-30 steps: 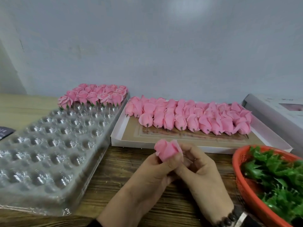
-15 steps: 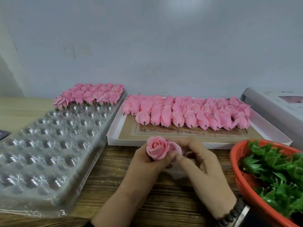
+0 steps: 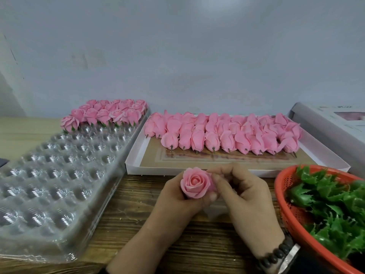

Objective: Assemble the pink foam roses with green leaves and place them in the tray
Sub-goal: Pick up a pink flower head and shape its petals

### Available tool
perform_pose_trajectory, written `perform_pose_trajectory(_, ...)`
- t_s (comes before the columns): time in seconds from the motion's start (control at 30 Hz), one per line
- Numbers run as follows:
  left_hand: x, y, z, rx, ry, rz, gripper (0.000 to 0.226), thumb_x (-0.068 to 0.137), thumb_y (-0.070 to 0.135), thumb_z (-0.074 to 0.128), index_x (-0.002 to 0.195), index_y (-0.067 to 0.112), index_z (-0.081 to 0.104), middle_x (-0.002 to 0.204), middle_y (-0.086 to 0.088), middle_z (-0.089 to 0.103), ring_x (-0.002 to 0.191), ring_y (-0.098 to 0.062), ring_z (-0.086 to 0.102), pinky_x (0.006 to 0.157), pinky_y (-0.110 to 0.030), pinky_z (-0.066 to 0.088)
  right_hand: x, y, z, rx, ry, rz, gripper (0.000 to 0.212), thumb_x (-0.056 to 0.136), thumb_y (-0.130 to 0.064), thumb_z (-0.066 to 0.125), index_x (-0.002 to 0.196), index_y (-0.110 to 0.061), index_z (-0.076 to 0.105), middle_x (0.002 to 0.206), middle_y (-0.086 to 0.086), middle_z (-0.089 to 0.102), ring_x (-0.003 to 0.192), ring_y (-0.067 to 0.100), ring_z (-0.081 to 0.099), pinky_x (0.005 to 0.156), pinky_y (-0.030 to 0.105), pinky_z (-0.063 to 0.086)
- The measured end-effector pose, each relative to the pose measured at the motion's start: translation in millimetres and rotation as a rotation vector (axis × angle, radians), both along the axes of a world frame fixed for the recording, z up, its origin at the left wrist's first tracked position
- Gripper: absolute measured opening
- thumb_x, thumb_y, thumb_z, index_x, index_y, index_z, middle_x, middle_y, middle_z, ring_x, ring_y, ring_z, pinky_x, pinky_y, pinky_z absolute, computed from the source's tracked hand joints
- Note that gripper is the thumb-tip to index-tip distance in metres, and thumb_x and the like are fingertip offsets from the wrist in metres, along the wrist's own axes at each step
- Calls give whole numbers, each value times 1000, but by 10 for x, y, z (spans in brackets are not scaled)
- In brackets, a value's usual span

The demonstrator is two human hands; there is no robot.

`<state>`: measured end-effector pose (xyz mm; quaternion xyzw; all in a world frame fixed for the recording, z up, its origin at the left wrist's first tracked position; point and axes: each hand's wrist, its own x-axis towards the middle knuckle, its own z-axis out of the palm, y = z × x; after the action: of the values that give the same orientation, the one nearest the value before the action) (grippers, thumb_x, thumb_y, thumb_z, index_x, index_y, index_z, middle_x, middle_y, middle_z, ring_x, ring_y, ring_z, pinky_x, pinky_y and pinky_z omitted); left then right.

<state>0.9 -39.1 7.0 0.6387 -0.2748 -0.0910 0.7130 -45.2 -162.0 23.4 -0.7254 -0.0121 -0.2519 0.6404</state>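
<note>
a pink foam rose (image 3: pixel 195 182) is gripped from below by the curled fingers of the left hand (image 3: pixel 177 196), bloom turned up toward the camera, while its outer petal is pinched by the thumb and fingertips of the right hand (image 3: pixel 243 190). both hands are held over the wooden table (image 3: pixel 158 224), just in front of a white shallow box (image 3: pixel 233 171) in which unassembled roses (image 3: pixel 221 133) are laid in rows with stems pointing near. to the left of the hands a clear plastic tray (image 3: pixel 55 178) of round pockets is set, with finished roses (image 3: pixel 106 113) and green leaves filling only its far rows. to the right of the right hand an orange basket (image 3: pixel 286 210) of green leaves (image 3: pixel 331 204) is placed, touching nothing held. a boxed package (image 3: pixel 333 127) is seen beyond the basket. compared with a second ago, the rose has been turned from sideways to face upward, and the hands have been brought slightly lower.
</note>
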Motion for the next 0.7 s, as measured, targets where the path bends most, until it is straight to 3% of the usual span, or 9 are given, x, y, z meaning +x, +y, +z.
perform_pose_trajectory(0.17, -36, -16, 6, 73, -57, -53, 25, 71, 10, 71, 86, 31, 70, 79, 10, 70, 73, 4, 61, 65, -11, 47, -25, 5, 15, -70, 3, -11, 22, 83, -4, 62, 77, -23, 70, 74, 0, 68, 67, 15, 65, 55, 41, 56)
perform_pose_trajectory(0.27, -47, -7, 21, 66, -27, -46, 19, 73, 15, 70, 85, 30, 71, 73, 12, 69, 68, 4, 61, 63, -11, 47, -25, 18, 27, -116, -62, -27, 27, 86, -1, 58, 81, -26, 68, 79, -6, 69, 74, 7, 65, 63, 24, 55)
perform_pose_trajectory(0.37, -28, -7, 24, -72, 163, 25, 10, 69, 24, 70, 79, 25, 73, 72, 4, 68, 68, -4, 62, 58, -17, 50, 3, 1, 13, -92, -90, -71, 36, 86, 9, 50, 88, -25, 64, 77, -2, 67, 73, 3, 62, 68, 7, 45)
perform_pose_trajectory(0.47, -4, -28, 34, -265, 301, 116, 14, 61, 25, 73, 74, 19, 74, 76, -1, 68, 75, -10, 63, 61, -18, 51, 42, 22, -38, -73, 5, -12, 47, 76, 20, 52, 85, -25, 58, 81, -2, 64, 73, 0, 58, 70, 8, 44)
perform_pose_trajectory(0.57, -16, -52, 69, -375, 384, 51, 25, 61, 27, 72, 82, 13, 75, 90, -10, 71, 88, -18, 67, 75, -27, 56, 60, 89, -81, -116, 63, 90, 44, 70, 12, 67, 87, -27, 55, 84, -11, 65, 79, 0, 59, 75, 11, 45)
perform_pose_trajectory(0.7, -47, -80, 97, -383, 425, 48, 25, 60, 32, 71, 79, 16, 76, 89, -11, 71, 87, -20, 67, 84, -31, 53, 75, 178, -111, -69, 42, 105, 45, 68, 2, 75, 92, -30, 54, 83, -4, 66, 76, 3, 62, 71, 12, 47)
